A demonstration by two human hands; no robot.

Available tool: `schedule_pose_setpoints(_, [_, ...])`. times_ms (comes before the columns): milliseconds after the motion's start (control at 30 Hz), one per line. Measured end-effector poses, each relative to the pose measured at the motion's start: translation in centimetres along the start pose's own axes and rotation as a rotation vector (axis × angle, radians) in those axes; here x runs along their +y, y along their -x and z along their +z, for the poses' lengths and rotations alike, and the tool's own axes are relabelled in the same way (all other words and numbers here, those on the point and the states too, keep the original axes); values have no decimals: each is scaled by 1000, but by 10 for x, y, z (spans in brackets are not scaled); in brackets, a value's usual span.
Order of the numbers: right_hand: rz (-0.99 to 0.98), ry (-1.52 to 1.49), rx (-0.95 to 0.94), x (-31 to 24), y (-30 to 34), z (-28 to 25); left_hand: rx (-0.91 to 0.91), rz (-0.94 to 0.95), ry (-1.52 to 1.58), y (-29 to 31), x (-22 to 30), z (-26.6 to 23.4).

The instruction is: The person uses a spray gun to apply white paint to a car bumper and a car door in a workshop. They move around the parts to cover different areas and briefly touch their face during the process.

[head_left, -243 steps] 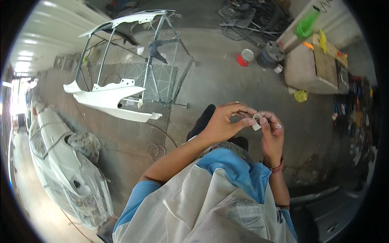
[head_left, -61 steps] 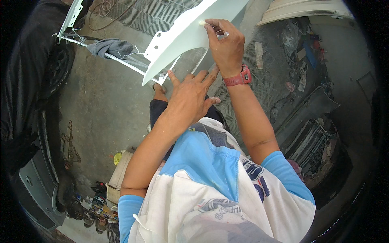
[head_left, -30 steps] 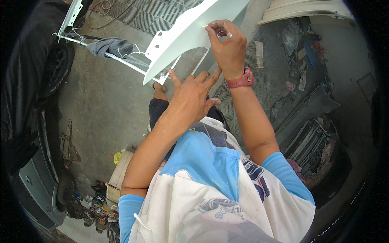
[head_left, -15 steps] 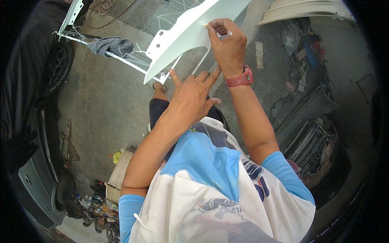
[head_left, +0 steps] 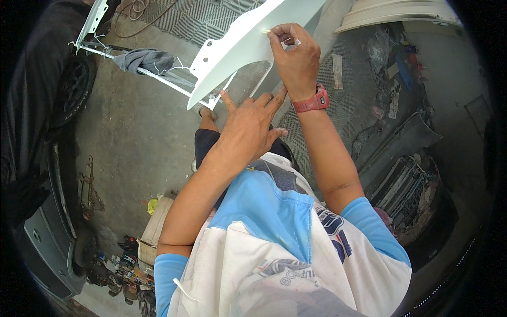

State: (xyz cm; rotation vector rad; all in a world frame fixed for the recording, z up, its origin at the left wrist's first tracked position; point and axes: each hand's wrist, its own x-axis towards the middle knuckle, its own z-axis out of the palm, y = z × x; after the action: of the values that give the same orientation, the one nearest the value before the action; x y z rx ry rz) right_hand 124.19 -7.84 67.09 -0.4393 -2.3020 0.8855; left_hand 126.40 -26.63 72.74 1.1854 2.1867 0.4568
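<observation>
A white car fender [head_left: 232, 55] rests on a white metal stand [head_left: 171, 84] in front of me. My right hand [head_left: 298, 63] is over its surface, thumb and fingertips pinched on a small pale yellow piece [head_left: 267, 31] that touches the panel. What the piece is made of is too small to tell. A whitish bit also shows among the curled fingers. My left hand [head_left: 248, 124] is open, fingers spread, palm down, close to the fender's lower tip and the stand; it holds nothing. Whether its fingertips touch anything, I cannot tell.
A grey cloth [head_left: 145, 61] hangs over the stand's bar, tied around with thin white strings. Dark car wheel [head_left: 74, 90] and black cover lie left. Discarded panels and scrap [head_left: 406, 179] fill the right side. A cardboard box [head_left: 153, 232] and clutter sit lower left. A hose [head_left: 134, 10] coils at top.
My right hand has shifted very slightly to the left, its pinch still on the small piece at the fender. The left hand and the fender have not visibly moved.
</observation>
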Motion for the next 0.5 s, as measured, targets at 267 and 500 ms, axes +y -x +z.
schedule_pose_setpoints(267, [-20,11,4,2,1,1,0,-10,-6,0,0,1])
schedule_pose_setpoints(500, [13,14,6,2,1,2,-3,1,-4,0,-1,0])
